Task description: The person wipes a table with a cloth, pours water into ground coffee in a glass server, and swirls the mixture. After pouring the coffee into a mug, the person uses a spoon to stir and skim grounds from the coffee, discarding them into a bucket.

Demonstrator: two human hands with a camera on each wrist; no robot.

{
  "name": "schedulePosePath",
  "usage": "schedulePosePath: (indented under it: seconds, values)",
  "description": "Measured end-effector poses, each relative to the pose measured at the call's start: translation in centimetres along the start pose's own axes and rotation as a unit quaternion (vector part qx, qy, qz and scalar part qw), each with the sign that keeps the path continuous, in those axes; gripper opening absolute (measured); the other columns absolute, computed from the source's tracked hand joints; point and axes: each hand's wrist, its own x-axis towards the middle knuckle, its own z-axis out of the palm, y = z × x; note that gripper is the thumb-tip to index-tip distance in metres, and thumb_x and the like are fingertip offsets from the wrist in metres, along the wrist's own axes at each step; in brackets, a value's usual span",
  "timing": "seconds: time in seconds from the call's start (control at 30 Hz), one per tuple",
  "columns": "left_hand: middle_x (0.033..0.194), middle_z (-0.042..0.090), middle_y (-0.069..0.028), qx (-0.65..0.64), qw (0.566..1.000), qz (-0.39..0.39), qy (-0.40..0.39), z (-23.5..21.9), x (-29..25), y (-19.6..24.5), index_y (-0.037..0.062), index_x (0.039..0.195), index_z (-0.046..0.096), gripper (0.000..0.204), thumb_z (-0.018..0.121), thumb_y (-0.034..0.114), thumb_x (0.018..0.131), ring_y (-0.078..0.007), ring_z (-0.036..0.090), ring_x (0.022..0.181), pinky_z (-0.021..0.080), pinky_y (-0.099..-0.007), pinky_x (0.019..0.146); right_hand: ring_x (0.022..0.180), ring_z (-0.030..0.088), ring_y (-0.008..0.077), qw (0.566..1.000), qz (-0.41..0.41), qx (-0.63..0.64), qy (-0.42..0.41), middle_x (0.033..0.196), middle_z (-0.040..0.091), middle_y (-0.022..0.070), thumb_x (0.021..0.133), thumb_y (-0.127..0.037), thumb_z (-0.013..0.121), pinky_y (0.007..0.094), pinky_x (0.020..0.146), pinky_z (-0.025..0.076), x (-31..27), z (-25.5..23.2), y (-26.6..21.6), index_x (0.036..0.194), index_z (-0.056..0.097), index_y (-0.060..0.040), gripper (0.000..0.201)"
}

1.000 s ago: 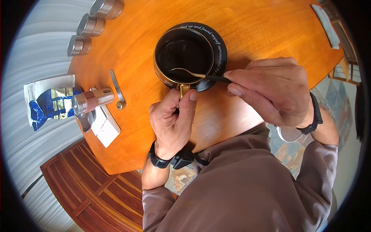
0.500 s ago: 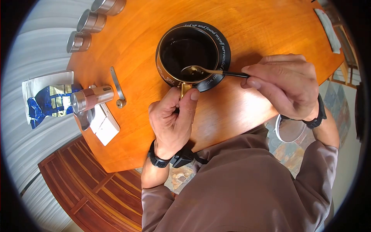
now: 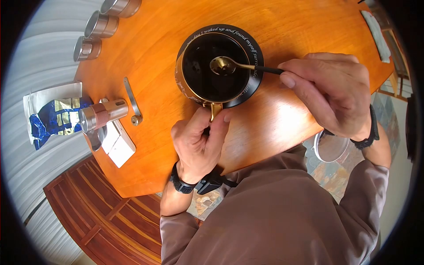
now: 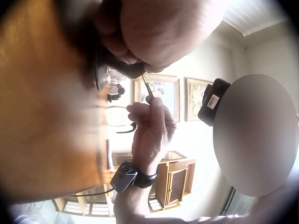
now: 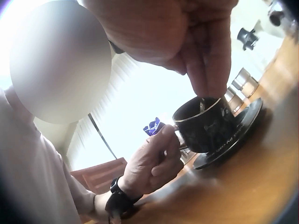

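Note:
A black cup with a gold rim (image 3: 187,84) stands on a black saucer (image 3: 259,66) with white lettering, dark liquid inside it. My left hand (image 3: 196,143) pinches the cup's gold handle (image 3: 215,111) between thumb and fingers. Between the thumb and fingertips of my right hand (image 3: 333,90) is the black handle of a spoon (image 3: 269,70); its gold bowl is over the cup's opening. In the right wrist view, the cup (image 5: 205,133) sits upright on the saucer (image 5: 252,116), and my left hand (image 5: 152,165) is at its handle.
Metal canisters (image 3: 101,24) line the table's far left. Below them lie a metal crank (image 3: 131,99), a steel grinder with a brown band (image 3: 104,115), a white device (image 3: 118,145) and a blue and white bag (image 3: 55,112). A folded cloth (image 3: 375,35) lies at the right edge.
The spoon's bowl has moved from the cup's near side towards its middle, and my right hand has shifted right and slightly up. The cup has shifted slightly, with my left hand still on its handle.

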Motion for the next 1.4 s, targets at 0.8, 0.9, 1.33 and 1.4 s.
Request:
schedulePosePath:
  seconds: [0.8, 0.9, 1.33, 1.4]
  values:
    - [0.050, 0.045, -0.0080, 0.090, 0.992, 0.092, 0.004, 0.4, 0.5, 1.0, 0.0021, 0.074, 0.062, 0.018, 0.078, 0.005, 0.082, -0.0205, 0.044, 0.040, 0.033, -0.0309, 0.040, 0.048, 0.064, 0.0194, 0.996, 0.061, 0.057, -0.001, 0.060, 0.065, 0.0113, 0.085, 0.007, 0.064, 0.0261, 0.042, 0.047, 0.8, 0.5, -4.1, 0.085, 0.065, 0.0067, 0.001]
    - [0.050, 0.045, -0.0080, 0.100, 0.991, 0.091, -0.002, 0.1, 0.6, 1.0, 0.0021, 0.074, 0.061, 0.019, 0.077, 0.006, 0.083, -0.0205, 0.045, 0.040, 0.033, -0.0309, 0.041, 0.051, 0.066, 0.0168, 0.992, 0.097, 0.068, -0.048, 0.062, 0.068, 0.0109, 0.088, 0.005, 0.062, 0.0239, 0.045, 0.049, 1.8, -0.1, -3.6, 0.086, 0.066, 0.0071, 0.005]
    - [0.053, 0.054, -0.0003, -0.138, 0.989, -0.037, -0.031, 0.4, 0.0, 0.7, 0.0006, 0.078, 0.058, 0.023, 0.058, 0.007, 0.099, -0.0044, 0.050, 0.045, 0.038, -0.0209, 0.043, 0.062, 0.068, 0.0155, 0.856, 0.374, 0.319, 0.156, 0.074, 0.071, 0.0143, 0.101, -0.012, 0.055, 0.0230, 0.058, 0.054, -2.8, -0.8, -3.1, 0.102, 0.064, 0.0068, 0.021]
    - [0.054, 0.055, -0.0011, -0.162, 0.986, -0.035, -0.030, 0.4, 0.0, 0.5, 0.0007, 0.077, 0.055, 0.025, 0.056, 0.008, 0.101, -0.0045, 0.049, 0.045, 0.036, -0.0207, 0.042, 0.065, 0.069, 0.0140, 0.846, 0.376, 0.335, 0.174, 0.075, 0.071, 0.0126, 0.100, -0.013, 0.058, 0.0221, 0.058, 0.054, -4.7, -1.9, -2.9, 0.101, 0.065, 0.0061, 0.021]
